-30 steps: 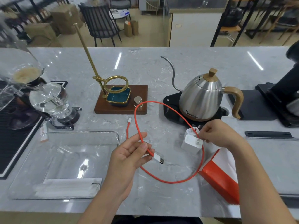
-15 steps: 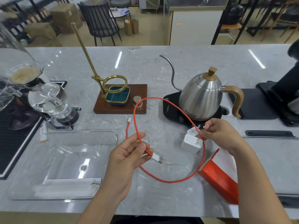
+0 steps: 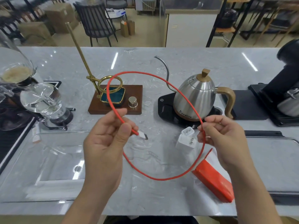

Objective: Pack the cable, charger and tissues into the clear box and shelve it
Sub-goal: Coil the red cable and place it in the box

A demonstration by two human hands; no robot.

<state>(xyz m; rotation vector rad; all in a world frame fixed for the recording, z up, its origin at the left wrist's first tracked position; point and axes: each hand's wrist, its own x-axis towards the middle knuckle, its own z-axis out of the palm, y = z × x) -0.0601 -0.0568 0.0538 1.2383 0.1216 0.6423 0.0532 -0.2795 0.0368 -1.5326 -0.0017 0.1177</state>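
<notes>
Since the earlier frame the red cable (image 3: 163, 88) has been raised off the marble counter (image 3: 145, 62) into one wide loop. It is pinched near its white plug by the left hand (image 3: 106, 143) and along its far side by the right hand (image 3: 221, 139). The white charger (image 3: 186, 139) lies just beside the right hand, the clear box (image 3: 48, 160) at left with tissues (image 3: 53, 191) inside, near the counter's front edge. A kettle (image 3: 195, 97) stands behind the loop

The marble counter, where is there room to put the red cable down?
Bare marble counter lies between the clear plastic box and the red tissue pack. More lies behind the wooden stand. Crowded: around the white charger and steel kettle.
</notes>
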